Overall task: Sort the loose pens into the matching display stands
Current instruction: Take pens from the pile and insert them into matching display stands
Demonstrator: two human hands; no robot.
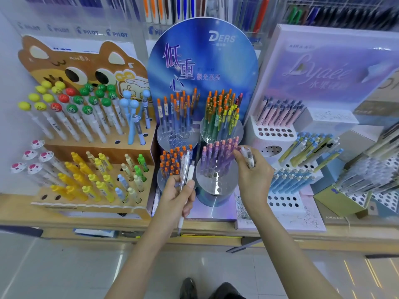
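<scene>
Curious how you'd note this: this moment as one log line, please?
left hand: holds loose pens | right hand: holds pale pen beside purple pens | phase: sorting

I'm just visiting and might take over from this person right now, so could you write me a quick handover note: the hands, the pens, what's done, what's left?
Left hand: grips a small bunch of loose pens, pale and clear, in front of the blue stand.
Right hand: holds a white pen beside the purple pens on that stand's lower right tier.
Done: the stands are largely filled; how many loose pens went in cannot be told.
Left: every pen in both hands needs its matching stand. Empty holes show in the white stand at right.
</scene>
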